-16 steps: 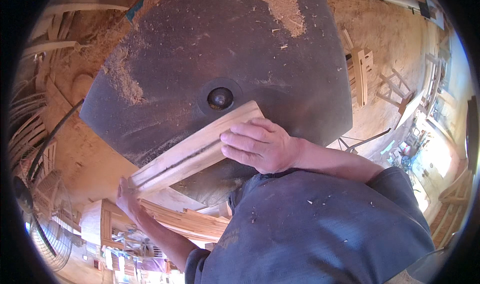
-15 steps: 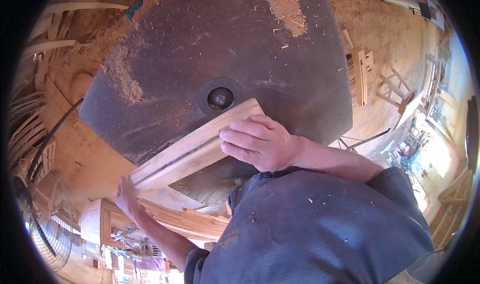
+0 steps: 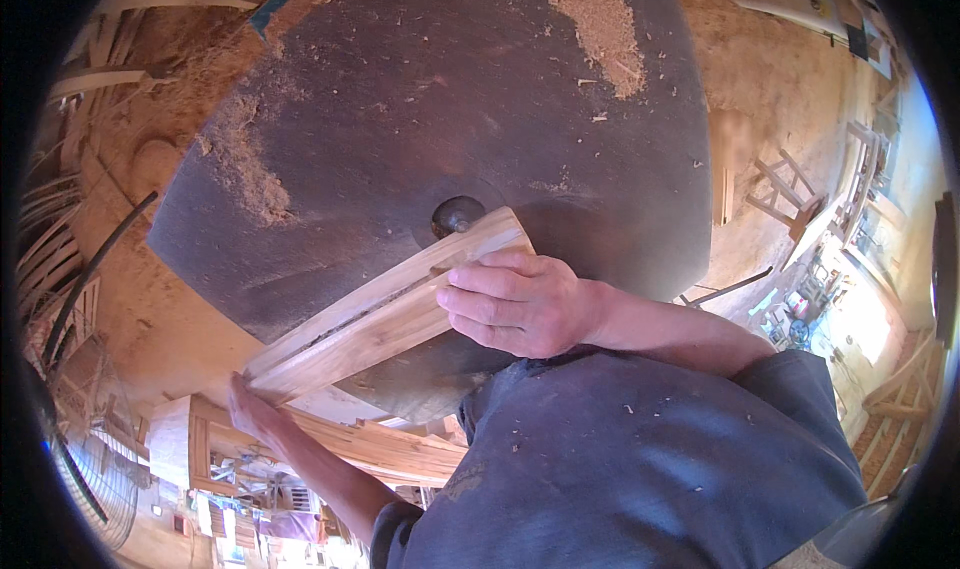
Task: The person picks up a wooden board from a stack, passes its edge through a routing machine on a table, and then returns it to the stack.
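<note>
A pale wooden piece [image 3: 385, 344] with a dark lengthwise groove lies slantwise across the near part of a dark machine table [image 3: 400, 109]. My right hand [image 3: 515, 304] is closed over its far right end, fingers curled on the upper face. At the near left end, my left hand [image 3: 252, 409] grips the wood; its fingers are mostly hidden behind that end. Just beyond the right end sits a round spindle [image 3: 457, 215] in the table opening, its near edge covered by the wood. Whether the wood touches it I cannot tell.
Sawdust [image 3: 600, 29] lies in patches on the table. Stacked wooden boards [image 3: 400, 454] stand below at the left, near a wire fan [image 3: 95, 479]. A wooden stool frame [image 3: 785, 194] is on the floor at right. Curved wooden parts [image 3: 50, 259] are piled at far left.
The wooden piece has shifted against the spindle opening and now covers its near edge. It has rolled slightly, so more of its near side shows. Both hands keep their hold.
</note>
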Available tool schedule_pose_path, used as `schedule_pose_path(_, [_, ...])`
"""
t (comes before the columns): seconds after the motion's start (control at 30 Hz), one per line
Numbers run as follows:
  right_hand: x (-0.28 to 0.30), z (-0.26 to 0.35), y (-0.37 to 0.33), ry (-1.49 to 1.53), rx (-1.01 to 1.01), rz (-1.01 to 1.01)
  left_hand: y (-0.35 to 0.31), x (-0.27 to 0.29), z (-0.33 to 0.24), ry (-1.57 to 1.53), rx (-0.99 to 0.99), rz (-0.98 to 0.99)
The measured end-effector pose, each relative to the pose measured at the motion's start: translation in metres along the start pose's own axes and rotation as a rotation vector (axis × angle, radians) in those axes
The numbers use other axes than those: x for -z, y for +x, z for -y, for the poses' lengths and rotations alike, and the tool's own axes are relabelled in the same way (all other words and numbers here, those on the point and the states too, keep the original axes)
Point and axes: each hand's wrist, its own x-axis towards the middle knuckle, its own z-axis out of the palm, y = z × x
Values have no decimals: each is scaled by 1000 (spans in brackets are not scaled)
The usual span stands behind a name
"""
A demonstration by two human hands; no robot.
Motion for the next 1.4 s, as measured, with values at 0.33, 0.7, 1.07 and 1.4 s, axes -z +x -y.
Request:
schedule_pose_path(0.33, [-19,-4,13,96,113,55,8,13,8,-44,6,-57])
schedule_pose_path(0.7, [-3,97,-27,221,26,68,-1,113,83,-428,-74,-137])
schedule_pose_path(1.07, [69,234,-68,104,-390,-84,-95,234,-36,-856,-887,-150])
schedule_pose_path(1.4, [39,329,16,368,-427,-388,-331,235,-178,-1166,-1814,359])
